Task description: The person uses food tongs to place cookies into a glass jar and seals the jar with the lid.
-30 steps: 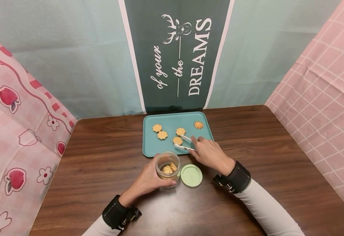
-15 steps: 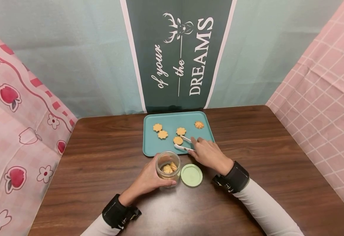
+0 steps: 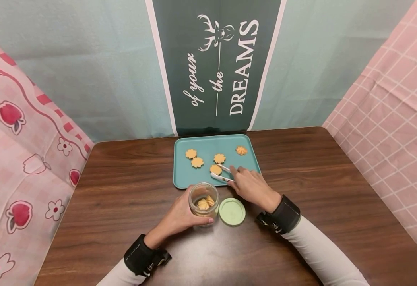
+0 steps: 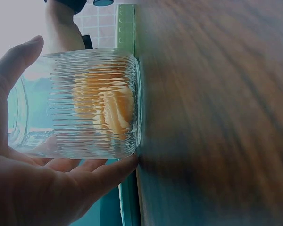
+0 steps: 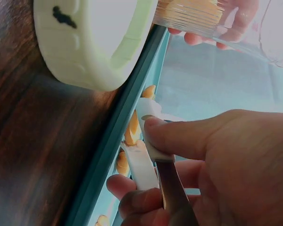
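White tongs [image 3: 222,173], pinched in the right hand [image 3: 253,186], have barely closed around 1 biscuit [image 3: 216,169] mid-frame; left hand [image 3: 179,216] keeps gripping the jar [image 3: 203,198]. The pickup looks imminent.

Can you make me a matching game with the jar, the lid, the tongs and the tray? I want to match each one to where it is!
Things:
1. jar
2. lid
3. tongs
4. tray

Places:
a. in the right hand, around a cookie
b. flat on the table, beside the jar
c. in the left hand
d. at the table's far edge, with cookies on it

Pairs: 1-c, 2-b, 3-a, 4-d
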Demonstrator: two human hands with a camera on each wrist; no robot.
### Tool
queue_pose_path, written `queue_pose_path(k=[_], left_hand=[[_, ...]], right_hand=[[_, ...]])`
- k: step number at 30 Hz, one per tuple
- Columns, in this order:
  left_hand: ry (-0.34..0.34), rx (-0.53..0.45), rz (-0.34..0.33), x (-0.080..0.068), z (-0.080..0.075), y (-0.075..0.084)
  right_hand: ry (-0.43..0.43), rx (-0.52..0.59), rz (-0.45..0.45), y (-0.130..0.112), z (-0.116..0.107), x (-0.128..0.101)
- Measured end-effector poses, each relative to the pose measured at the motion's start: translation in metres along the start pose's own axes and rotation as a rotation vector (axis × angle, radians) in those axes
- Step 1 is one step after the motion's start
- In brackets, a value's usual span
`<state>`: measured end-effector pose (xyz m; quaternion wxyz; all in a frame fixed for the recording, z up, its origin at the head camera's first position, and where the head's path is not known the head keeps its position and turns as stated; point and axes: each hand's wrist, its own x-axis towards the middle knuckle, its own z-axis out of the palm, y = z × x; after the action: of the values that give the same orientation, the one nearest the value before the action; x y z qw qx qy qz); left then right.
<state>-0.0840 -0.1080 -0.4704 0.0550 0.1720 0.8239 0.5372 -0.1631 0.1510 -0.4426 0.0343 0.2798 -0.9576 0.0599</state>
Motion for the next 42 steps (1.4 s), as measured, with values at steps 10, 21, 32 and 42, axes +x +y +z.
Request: queue_pose_path(k=[10, 21, 32, 42], left_hand=[[0.001, 0.002, -0.015, 0.001, 0.001, 0.0], [-0.008, -0.001, -0.029, 0.001, 0.001, 0.0], [0.002, 0.003, -0.024, 0.001, 0.0, 0.001], [0.006, -0.009, -0.014, 0.001, 0.0, 0.001]], right_hand=[[0.019, -0.034, -0.034, -0.001, 0.001, -0.001], [0.016, -0.025, -0.042, 0.0, 0.0, -0.001], [0.019, -0.008, -0.024, 0.0, -0.007, 0.0], [0.008, 0.013, -0.024, 0.001, -0.01, 0.0]])
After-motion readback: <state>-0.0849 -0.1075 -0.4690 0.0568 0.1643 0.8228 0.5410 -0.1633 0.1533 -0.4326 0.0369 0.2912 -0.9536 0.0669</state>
